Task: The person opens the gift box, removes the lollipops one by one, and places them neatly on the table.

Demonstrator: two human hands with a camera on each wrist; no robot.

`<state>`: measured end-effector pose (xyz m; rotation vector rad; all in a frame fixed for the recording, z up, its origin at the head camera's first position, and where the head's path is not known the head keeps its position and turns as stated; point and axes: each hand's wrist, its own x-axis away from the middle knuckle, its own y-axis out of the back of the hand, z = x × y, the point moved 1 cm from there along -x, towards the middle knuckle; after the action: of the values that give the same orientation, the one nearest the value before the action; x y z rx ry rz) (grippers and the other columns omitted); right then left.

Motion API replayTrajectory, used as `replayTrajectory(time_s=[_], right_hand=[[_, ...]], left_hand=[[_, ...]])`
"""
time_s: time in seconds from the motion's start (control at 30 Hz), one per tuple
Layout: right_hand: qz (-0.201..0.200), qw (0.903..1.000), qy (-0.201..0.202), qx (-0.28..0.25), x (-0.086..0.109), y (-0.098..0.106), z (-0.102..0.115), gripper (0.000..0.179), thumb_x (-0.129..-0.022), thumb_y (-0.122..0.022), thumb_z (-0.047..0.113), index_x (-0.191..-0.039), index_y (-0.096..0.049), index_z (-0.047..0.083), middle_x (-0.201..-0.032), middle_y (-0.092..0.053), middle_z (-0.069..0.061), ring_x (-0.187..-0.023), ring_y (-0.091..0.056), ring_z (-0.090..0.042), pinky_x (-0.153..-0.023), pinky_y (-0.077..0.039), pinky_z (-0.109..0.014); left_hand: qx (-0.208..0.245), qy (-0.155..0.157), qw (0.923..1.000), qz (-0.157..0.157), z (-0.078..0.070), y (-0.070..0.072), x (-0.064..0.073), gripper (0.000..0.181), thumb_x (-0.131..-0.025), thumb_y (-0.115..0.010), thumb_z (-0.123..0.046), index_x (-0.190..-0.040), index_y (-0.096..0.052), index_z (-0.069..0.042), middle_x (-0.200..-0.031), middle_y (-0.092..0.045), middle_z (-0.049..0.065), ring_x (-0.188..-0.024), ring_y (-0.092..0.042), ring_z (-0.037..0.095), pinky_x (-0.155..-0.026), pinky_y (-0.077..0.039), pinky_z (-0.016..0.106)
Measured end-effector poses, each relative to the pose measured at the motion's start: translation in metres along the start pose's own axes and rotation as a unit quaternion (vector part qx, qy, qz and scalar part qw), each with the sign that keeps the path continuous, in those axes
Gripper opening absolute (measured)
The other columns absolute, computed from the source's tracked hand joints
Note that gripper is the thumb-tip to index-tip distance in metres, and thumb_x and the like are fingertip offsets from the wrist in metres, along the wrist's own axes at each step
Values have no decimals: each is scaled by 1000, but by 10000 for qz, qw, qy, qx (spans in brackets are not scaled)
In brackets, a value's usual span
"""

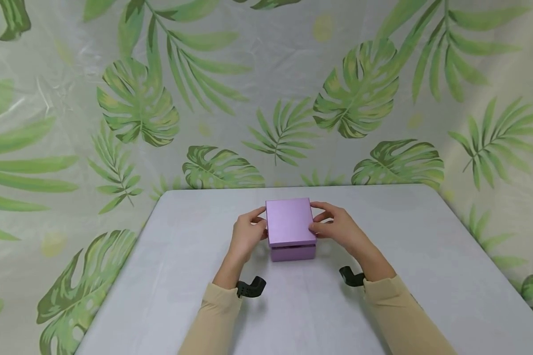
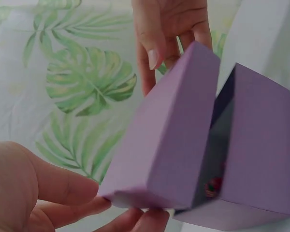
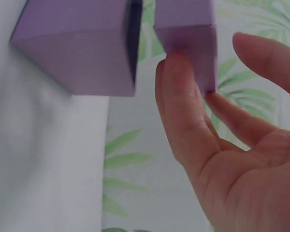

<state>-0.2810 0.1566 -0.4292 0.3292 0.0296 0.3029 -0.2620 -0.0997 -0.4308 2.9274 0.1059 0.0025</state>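
Observation:
A purple box lid (image 1: 289, 222) is raised over its purple box base (image 1: 293, 254), leaving a dark gap between them. My left hand (image 1: 246, 235) holds the lid along its left side, fingertips at its edge. On the opposite side, my right hand (image 1: 337, 226) holds it with bent fingers against the side wall. The left wrist view shows the lid tilted away from the base, whose dark inside is partly visible. A small red and green thing (image 2: 212, 187) shows in there; most of the inside is hidden.
The box base stands on a white table (image 1: 204, 217) toward the back. A curtain with green leaf prints (image 1: 275, 128) hangs behind the table's far edge. Each wrist wears a black camera mount (image 1: 252, 287) near the beige sleeve cuff.

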Motion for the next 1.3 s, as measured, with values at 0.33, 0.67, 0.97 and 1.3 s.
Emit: replayTrajectory(time_s=[0.33, 0.67, 0.97, 1.3], right_hand=[[-235, 9995, 177, 128, 8, -4, 19, 63, -96, -69, 19, -153, -43, 18, -119, -60, -19, -106, -66, -32, -81, -61, -40], [-321, 9986, 315, 295, 15, -8, 29, 60, -98, -66, 21, -153, -42, 17, -124, -59, -19, -103, -68, -34, -83, -60, -40], [-437, 9981, 244, 360, 15, -12, 33, 60, -99, -66, 21, -153, -41, 18, -126, -61, -16, -113, -63, -31, -87, -59, -46], [-491, 9982, 349, 64, 13, -20, 31, 62, -99, -66, 20, -155, -38, 19, -128, -61, -18, -115, -62, -32, -86, -59, -43]], left_hand=[[-838, -644, 9934, -452, -23, 4, 14, 46, -94, -56, -7, -139, -63, -15, -103, -68, 6, -88, -66, 20, -66, -52, 32], [-1177, -806, 9885, -503, -28, 3, 17, 57, -87, -49, 4, -141, -61, -12, -105, -67, 11, -90, -65, 22, -65, -52, 33], [-1075, -679, 9905, -532, -33, 6, 21, 61, -86, -50, 1, -142, -61, -20, -102, -70, 9, -79, -68, 19, -60, -51, 33], [-1387, -687, 9859, -641, -35, 10, 25, 54, -92, -51, -6, -145, -54, -15, -107, -68, 11, -91, -67, 23, -66, -53, 37]])
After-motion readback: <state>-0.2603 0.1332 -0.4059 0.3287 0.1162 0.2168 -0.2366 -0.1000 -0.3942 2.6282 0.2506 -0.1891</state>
